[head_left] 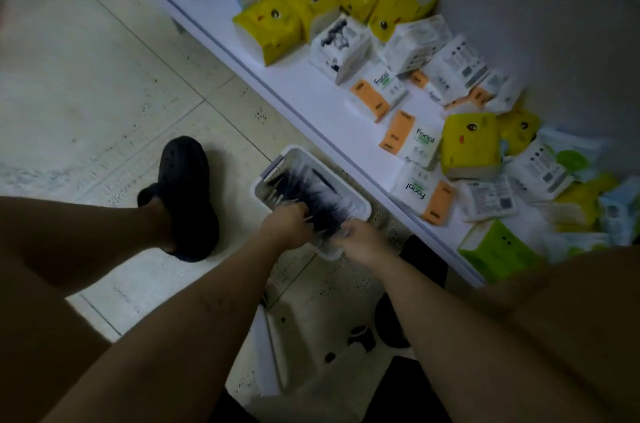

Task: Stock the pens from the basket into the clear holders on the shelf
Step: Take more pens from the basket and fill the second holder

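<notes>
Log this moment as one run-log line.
phase: pickup | left hand: grips pens in basket | right hand: at basket's near end, grip unclear | basket: on floor beside shelf | holders: not in view

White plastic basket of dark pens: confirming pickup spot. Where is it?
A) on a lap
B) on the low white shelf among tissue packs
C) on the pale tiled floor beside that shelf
C: the white plastic basket of dark pens rests on pale tiled floor beside the white shelf.
</notes>
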